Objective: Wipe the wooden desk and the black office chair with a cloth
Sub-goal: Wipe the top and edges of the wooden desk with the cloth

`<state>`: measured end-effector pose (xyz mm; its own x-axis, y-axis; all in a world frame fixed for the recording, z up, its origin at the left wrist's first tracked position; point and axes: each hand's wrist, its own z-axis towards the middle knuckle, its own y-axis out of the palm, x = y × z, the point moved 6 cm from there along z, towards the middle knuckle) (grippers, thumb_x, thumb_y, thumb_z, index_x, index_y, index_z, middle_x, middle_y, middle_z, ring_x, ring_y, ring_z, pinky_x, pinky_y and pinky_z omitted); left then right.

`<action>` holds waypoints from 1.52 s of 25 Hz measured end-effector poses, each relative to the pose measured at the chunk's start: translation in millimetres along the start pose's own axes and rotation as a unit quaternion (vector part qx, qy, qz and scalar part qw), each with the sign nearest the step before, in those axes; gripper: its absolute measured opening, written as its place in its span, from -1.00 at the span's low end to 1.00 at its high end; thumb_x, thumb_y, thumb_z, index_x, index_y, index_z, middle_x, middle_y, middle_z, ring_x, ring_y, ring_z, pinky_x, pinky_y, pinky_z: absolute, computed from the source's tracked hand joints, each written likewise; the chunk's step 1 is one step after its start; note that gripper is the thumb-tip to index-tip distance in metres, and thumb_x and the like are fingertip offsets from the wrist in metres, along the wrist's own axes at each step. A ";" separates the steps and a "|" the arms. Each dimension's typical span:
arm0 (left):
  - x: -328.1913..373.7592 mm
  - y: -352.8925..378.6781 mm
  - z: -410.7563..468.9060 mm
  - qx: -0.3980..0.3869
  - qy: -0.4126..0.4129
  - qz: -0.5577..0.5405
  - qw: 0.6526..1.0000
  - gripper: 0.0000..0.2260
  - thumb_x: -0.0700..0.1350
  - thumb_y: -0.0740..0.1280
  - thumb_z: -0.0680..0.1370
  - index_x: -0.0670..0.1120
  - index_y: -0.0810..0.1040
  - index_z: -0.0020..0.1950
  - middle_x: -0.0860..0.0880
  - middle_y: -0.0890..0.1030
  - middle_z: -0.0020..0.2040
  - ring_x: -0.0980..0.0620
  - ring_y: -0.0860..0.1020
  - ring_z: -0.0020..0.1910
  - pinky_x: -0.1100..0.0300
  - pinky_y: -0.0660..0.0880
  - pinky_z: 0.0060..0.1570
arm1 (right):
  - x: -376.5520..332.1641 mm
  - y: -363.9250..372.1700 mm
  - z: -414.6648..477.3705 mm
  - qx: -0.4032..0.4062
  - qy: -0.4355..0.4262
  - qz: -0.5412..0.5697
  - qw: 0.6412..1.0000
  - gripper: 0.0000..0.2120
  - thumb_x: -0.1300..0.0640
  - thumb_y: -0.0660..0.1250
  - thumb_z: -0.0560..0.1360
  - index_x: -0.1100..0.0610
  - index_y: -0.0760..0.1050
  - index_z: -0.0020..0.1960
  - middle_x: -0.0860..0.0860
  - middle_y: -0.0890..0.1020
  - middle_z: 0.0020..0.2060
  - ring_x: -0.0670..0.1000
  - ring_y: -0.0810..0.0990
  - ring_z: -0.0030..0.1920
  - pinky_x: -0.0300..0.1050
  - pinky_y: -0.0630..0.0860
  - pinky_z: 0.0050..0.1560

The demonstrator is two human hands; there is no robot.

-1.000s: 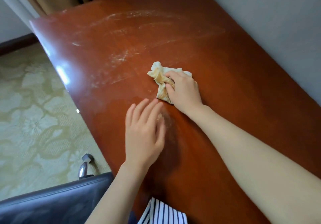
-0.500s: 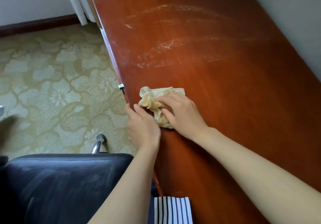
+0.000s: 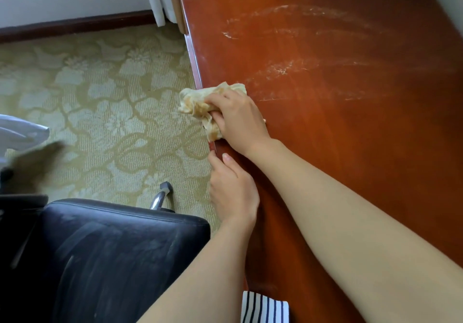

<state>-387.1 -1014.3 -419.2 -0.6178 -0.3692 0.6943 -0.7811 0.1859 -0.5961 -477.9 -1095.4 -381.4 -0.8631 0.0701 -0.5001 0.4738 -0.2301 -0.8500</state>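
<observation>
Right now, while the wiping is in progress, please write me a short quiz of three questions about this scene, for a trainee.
1. Which hand grips the cloth? A) left B) right C) both
2. True or false: the cloth lies in the middle of the desk.
3. Fill the gap: the left hand rests at the desk's ____, close to the black chair.

Key
1. B, the right hand.
2. False: the cloth is at the desk's left edge and hangs partly over it.
3. edge
</observation>
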 end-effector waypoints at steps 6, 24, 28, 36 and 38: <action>4.1 0.2 -2.0 -0.009 -0.006 0.002 1.000 -0.67 -0.06 -0.04 0.67 -0.18 0.30 0.35 -0.25 0.57 0.12 -0.27 0.52 0.08 0.08 0.23 -0.14 | 7.5 -12.6 -21.4 -0.007 -0.015 0.010 1.000 -0.81 0.19 0.32 0.50 0.12 0.59 0.10 0.07 0.60 -0.07 0.14 0.52 0.01 0.00 0.42 0.02; 3.3 2.4 -3.1 -0.012 0.000 0.041 0.999 -0.63 -0.01 -0.07 0.67 -0.11 0.26 0.41 -0.16 0.54 0.24 -0.19 0.52 0.15 -0.02 0.39 0.08 | 37.9 -38.3 -39.8 0.014 -0.086 -0.058 0.995 -0.72 0.21 0.16 0.47 0.13 0.62 0.03 0.09 0.57 -0.19 0.17 0.52 -0.15 0.07 0.51 -0.16; 3.0 3.4 -2.5 -0.011 -0.001 0.046 0.999 -0.62 0.01 -0.09 0.66 -0.11 0.27 0.39 -0.13 0.53 0.25 -0.15 0.51 0.18 -0.03 0.42 0.13 | 19.0 -13.2 18.5 0.029 -0.079 -0.040 0.996 -0.74 0.28 0.23 0.46 0.10 0.63 0.03 0.10 0.57 -0.19 0.19 0.51 -0.10 0.02 0.43 -0.08; 4.4 0.7 -0.6 0.001 -0.009 0.065 0.998 -0.62 0.00 -0.08 0.67 -0.14 0.28 0.39 -0.18 0.55 0.21 -0.19 0.52 0.15 0.02 0.37 0.06 | 17.8 -7.4 22.5 0.038 -0.076 -0.019 0.996 -0.71 0.28 0.19 0.49 0.10 0.60 0.11 0.09 0.56 -0.15 0.16 0.49 -0.06 0.02 0.42 -0.05; 6.1 0.0 -2.0 0.000 -0.010 0.068 0.998 -0.61 0.00 -0.08 0.67 -0.14 0.26 0.42 -0.17 0.55 0.21 -0.19 0.52 0.15 0.02 0.36 0.06 | 27.4 -17.4 0.6 0.042 -0.080 -0.029 0.995 -0.72 0.31 0.21 0.47 0.12 0.60 0.08 0.08 0.56 -0.17 0.16 0.50 -0.09 0.06 0.48 -0.11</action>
<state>-391.0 -1014.8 -414.2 -0.7165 -0.3585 0.5985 -0.6899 0.2366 -0.6842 -509.9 -1090.0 -380.3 -0.9089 -0.0684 -0.4113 0.4112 -0.3103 -0.8571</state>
